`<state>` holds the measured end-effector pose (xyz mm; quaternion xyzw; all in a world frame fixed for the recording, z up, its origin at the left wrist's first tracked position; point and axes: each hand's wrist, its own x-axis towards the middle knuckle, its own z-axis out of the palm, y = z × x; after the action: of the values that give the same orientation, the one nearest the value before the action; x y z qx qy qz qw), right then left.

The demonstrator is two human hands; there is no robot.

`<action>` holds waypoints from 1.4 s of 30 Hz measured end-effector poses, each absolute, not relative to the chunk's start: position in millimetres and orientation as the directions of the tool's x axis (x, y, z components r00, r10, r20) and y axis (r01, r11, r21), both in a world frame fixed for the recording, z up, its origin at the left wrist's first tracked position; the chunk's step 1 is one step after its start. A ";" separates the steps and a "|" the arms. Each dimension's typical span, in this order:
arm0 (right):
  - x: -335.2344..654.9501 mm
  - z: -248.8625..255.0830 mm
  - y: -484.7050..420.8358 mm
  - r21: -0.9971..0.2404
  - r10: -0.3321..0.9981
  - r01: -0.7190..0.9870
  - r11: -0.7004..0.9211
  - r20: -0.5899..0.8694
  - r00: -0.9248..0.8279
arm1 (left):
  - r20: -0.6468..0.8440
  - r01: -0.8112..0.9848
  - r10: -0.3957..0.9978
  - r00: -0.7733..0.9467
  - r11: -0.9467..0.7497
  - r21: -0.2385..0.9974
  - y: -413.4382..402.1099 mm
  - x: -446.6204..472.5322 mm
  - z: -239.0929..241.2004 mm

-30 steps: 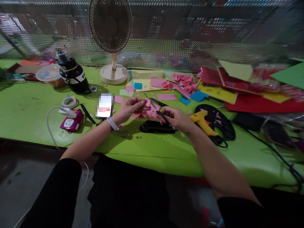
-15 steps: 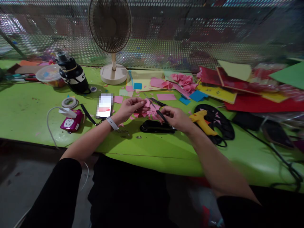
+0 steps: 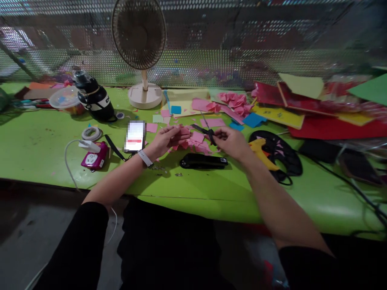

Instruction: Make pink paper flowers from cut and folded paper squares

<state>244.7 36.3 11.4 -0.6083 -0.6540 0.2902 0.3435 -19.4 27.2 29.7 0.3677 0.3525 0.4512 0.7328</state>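
Note:
My left hand (image 3: 169, 140) pinches a small piece of pink paper (image 3: 184, 131) between thumb and fingers. My right hand (image 3: 231, 141) grips black-handled scissors (image 3: 211, 133), whose two blades stand apart and point away and to the left. The blades are a little to the right of the pink paper and do not touch it. Under and between my hands lies a heap of pink paper scraps (image 3: 199, 147) on the green table (image 3: 193, 186). In front of the heap, nearer to me, rests a black stapler (image 3: 205, 161).
A phone (image 3: 135, 137), purple power adapter (image 3: 94, 158), tape roll (image 3: 91, 133) and black bottle (image 3: 95, 98) are on the left. Behind stands a fan (image 3: 145, 96). On the right are a yellow glue gun (image 3: 262, 153), a black ring-shaped pad (image 3: 290, 155) and coloured sheets (image 3: 326, 129).
The scissors have moved right, away from the pink paper, and their blades now point farther away from me. My right hand has shifted slightly right and away from the stapler.

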 end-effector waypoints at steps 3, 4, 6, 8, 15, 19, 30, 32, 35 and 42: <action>252.1 5.4 42.6 -0.643 0.984 0.759 0.097 0.176 0.024 | -0.184 -0.407 0.928 0.325 0.313 0.858 28.3 -19.8 30.6; 254.7 4.4 44.3 -0.603 0.981 0.793 0.090 0.191 0.035 | -0.170 -0.409 0.931 0.324 0.300 0.862 29.7 -20.5 29.8; 259.6 3.4 47.0 -0.542 0.980 0.837 0.071 0.193 0.042 | -0.123 -0.416 0.938 0.324 0.257 0.872 33.7 -22.4 26.7; 263.4 2.7 48.9 -0.475 0.983 0.878 0.057 0.179 0.033 | -0.080 -0.404 0.945 0.318 0.212 0.890 38.4 -24.8 23.3; 267.3 -0.3 54.5 -0.366 0.986 0.929 -0.050 0.131 0.104 | -0.001 -0.214 0.987 0.161 0.036 0.976 49.7 -33.0 25.9; 268.1 1.3 57.8 -0.348 0.983 0.931 -0.112 0.095 0.154 | 0.074 -0.212 0.997 0.033 -0.065 0.975 54.5 -36.5 32.2; 268.1 -1.8 59.7 -0.305 0.980 0.943 -0.133 0.104 0.172 | 0.141 0.140 0.989 0.039 -0.145 0.980 66.6 -46.2 18.5; 270.4 -2.7 60.7 -0.299 0.981 0.946 -0.128 0.105 0.166 | 0.153 0.223 0.987 0.045 -0.159 0.962 68.3 -46.8 14.7; 273.9 -0.7 61.2 -0.291 0.979 0.946 -0.142 0.098 0.178 | 0.133 0.283 0.989 0.062 -0.145 0.948 68.0 -46.3 12.7; 273.9 3.7 61.9 -0.358 0.979 0.928 -0.103 0.126 0.157 | 0.099 0.296 0.992 0.084 -0.119 0.948 61.7 -44.9 14.0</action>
<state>273.9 61.9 3.7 -0.7391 -0.6452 0.0714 0.1798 -44.9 61.7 14.0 0.6138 0.5244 0.4277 0.4066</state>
